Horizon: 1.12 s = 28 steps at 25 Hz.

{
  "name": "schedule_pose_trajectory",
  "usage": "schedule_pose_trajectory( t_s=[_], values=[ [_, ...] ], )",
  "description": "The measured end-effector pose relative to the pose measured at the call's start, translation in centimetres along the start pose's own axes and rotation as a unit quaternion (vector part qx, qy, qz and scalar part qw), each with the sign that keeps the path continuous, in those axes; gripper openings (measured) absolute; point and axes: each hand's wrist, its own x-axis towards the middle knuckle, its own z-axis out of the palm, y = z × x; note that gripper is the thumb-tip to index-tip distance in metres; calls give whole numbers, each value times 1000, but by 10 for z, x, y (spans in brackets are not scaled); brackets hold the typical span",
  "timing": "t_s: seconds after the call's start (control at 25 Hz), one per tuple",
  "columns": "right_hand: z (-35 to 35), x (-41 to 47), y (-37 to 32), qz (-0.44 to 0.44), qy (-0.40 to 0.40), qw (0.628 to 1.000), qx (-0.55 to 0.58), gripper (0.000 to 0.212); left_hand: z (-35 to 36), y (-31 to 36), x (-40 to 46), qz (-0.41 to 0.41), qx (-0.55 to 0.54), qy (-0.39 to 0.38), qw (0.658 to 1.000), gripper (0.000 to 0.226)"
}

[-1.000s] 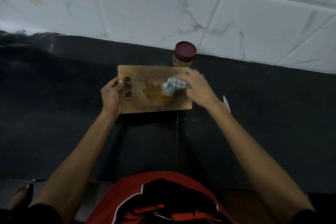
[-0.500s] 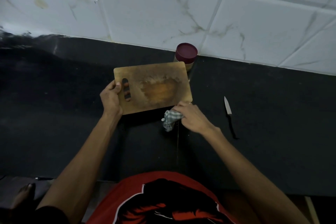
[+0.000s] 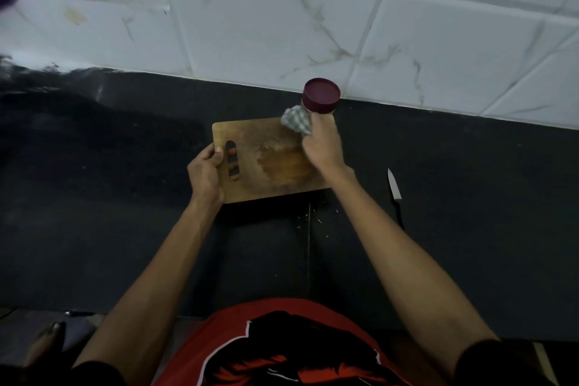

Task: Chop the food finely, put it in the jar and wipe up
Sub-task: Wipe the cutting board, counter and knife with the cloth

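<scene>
Since half a second earlier, the right hand (image 3: 322, 142) had carried the bunched cloth (image 3: 296, 120) from the cutting board (image 3: 250, 182)'s near edge to its far corner, beside the lidded jar (image 3: 321, 95). Its grip held the cloth; the left hand (image 3: 205, 174) gripped the board's handle end. The board's stain lay nearer the person than the cloth.

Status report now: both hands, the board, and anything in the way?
Left hand grips cutting board at handle slot. Right hand holds cloth at board's far corner. Lidded jar right behind. Knife aside, apart.
</scene>
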Motion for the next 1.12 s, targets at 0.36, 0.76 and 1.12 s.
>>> schedule_pose_trajectory(
  t_s=[0.36, 0.76, 1.12],
  values=[
    [32, -70, -7, -291, -185, 937, -58, 41, 2, 2, 6, -4, -21, 24, 999, 21],
    [-9, -41, 57, -129, -188, 971, -77, 49, -51, -5, 31, -43, -63, 87, 993, 25],
    [14, -31, 41, -85, -203, 976, 0, 52, -53, -12, 66, -72, -144, 199, 967, 25]
  ],
)
